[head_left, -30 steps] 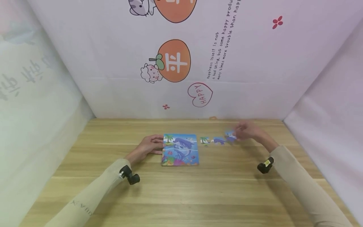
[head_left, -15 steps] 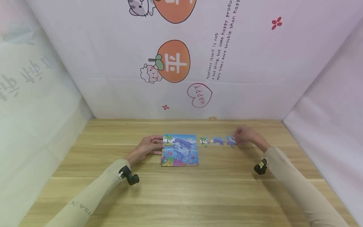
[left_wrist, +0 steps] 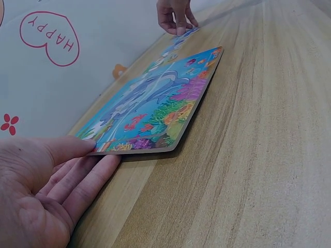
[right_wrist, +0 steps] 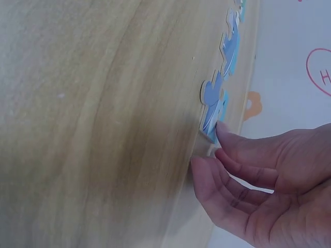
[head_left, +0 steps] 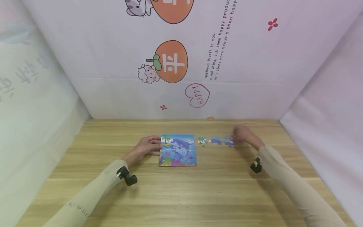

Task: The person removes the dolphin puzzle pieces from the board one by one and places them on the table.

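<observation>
A colourful dolphin puzzle board [head_left: 178, 150] lies flat on the wooden table [head_left: 181, 189]. My left hand [head_left: 147, 147] rests at its left edge, thumb on the board's corner [left_wrist: 98, 142] and straight fingers [left_wrist: 83, 181] flat beside it. To the right of the board three loose puzzle pieces lie in a row: a palm-tree piece [head_left: 202, 140], a dolphin piece [head_left: 216, 141] and a blue piece [head_left: 228, 142]. My right hand [head_left: 241, 135] is at the blue piece [right_wrist: 213, 111], bent fingertips [right_wrist: 222, 129] touching its right end as it lies on the table.
Printed fabric walls [head_left: 181, 63] close in the table at the back and on both sides. A small orange mark [head_left: 210, 118] sits at the foot of the back wall. Bare wood stretches in front of the board toward me.
My right hand has brought the blue piece down from the air and leftward onto the table, at the end of the row. My left hand has stayed at the board.
</observation>
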A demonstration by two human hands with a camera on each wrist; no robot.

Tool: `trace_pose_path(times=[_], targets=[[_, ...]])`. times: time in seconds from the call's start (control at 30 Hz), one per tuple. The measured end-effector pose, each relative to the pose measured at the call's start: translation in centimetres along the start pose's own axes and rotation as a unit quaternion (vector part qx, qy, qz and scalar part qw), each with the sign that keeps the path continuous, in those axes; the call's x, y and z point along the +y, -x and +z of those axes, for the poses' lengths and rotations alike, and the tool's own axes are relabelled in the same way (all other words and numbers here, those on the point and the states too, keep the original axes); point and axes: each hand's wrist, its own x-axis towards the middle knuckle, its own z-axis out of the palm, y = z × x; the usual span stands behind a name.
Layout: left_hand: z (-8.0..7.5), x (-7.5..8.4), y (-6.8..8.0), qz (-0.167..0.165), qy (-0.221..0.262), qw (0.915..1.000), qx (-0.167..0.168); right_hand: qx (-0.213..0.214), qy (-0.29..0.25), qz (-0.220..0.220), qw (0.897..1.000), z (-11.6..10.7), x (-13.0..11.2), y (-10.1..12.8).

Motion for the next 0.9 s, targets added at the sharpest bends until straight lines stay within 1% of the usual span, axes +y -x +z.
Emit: trace_pose_path(times=[0.13, 0.33, 0.5, 0.63, 0.77, 0.87, 0.9], targets=[[0.0, 0.1, 0.1, -0.002, 0.002, 1.0000, 0.005, 0.001, 0.013, 0.002, 1.000, -0.1, 0.3, -0.2], [-0.1, -0.1, 0.0, -0.003, 0.009, 0.9999, 0.009, 0.005, 0.018, 0.008, 1.000, -0.3, 0.4, -0.6], [-0.1, -0.3, -0.1, -0.007, 0.010, 0.9999, 0.007, 0.021, 0.033, -0.010, 0.999, 0.0, -0.1, -0.5], [-0.1, -0.3, -0.1, -0.007, 0.008, 0.9999, 0.011, 0.032, 0.023, -0.026, 0.999, 0.6, -0.7, -0.5], [-0.1, -0.1, 0.0, -0.006, 0.007, 0.9999, 0.013, 0.046, 0.026, -0.048, 0.997, 1.1, -1.6, -0.7], [-0.1, -0.1, 0.0, -0.004, 0.005, 0.9999, 0.009, 0.045, 0.024, -0.056, 0.997, 1.4, -2.1, -0.8], [-0.1, -0.1, 0.0, -0.004, 0.006, 0.9999, 0.008, 0.040, 0.012, -0.056, 0.998, 1.5, -2.3, -0.9]])
